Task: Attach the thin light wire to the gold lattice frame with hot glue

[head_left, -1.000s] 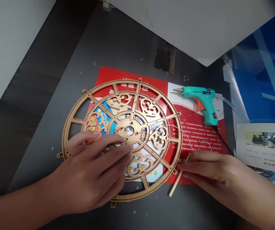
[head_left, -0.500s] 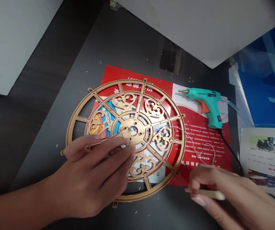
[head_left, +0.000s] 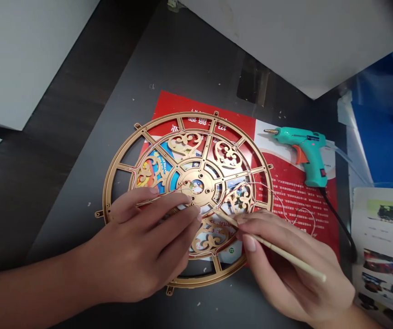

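Note:
A gold-coloured openwork wheel frame (head_left: 217,269) with scrollwork panels lies flat in the middle. Thin pale and reddish wires (head_left: 287,212) run along its inner ring and trail off to the right. Across its lower left rests my left hand (head_left: 148,242), palm down, fingers stretched out and fingertips touching the frame near the hub (head_left: 196,185); its thumb is hidden. My right hand (head_left: 285,260) pinches a thin pale wooden stick (head_left: 294,260) like a pencil. The stick's far tip meets the frame just right of my left fingertips.
Beneath the wheel is a red and white printed sheet (head_left: 295,196) on a dark mat (head_left: 121,109). A teal glue gun (head_left: 311,153) with a black cord lies at right. White boxes (head_left: 268,36) stand behind, and a picture leaflet (head_left: 384,237) sits far right.
My right hand has come left from beside the wheel and brought the stick's tip onto the frame. My left hand stays on the wheel. The whole view has shifted slightly.

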`<state>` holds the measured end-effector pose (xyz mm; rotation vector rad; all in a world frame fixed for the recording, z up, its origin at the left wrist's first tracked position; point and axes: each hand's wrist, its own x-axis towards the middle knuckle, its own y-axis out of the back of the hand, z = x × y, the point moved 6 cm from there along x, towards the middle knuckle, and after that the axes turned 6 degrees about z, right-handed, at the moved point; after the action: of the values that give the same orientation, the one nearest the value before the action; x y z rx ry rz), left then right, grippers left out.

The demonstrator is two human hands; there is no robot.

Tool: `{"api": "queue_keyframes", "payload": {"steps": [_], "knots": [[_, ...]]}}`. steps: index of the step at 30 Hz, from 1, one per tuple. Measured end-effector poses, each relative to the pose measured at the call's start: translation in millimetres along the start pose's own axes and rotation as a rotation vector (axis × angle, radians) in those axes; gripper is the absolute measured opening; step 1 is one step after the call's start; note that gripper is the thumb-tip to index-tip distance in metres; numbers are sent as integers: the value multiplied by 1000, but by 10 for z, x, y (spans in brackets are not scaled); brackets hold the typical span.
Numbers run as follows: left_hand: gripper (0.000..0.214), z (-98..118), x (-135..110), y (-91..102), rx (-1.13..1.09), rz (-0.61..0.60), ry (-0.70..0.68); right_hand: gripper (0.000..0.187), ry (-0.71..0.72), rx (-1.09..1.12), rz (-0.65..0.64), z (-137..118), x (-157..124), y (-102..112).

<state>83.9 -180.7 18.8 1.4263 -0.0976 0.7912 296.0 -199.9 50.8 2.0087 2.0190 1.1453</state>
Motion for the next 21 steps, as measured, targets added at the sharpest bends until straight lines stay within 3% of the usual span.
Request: {"api": "queue_keyframes", "payload": {"steps": [10, 21], "knots": [[25, -5, 51, -39, 1, -28, 43, 39, 43, 5, -86, 36, -23, -42], [29, -6, 32, -67, 17, -78, 54, 34, 46, 20, -93, 20, -12, -31]]}}
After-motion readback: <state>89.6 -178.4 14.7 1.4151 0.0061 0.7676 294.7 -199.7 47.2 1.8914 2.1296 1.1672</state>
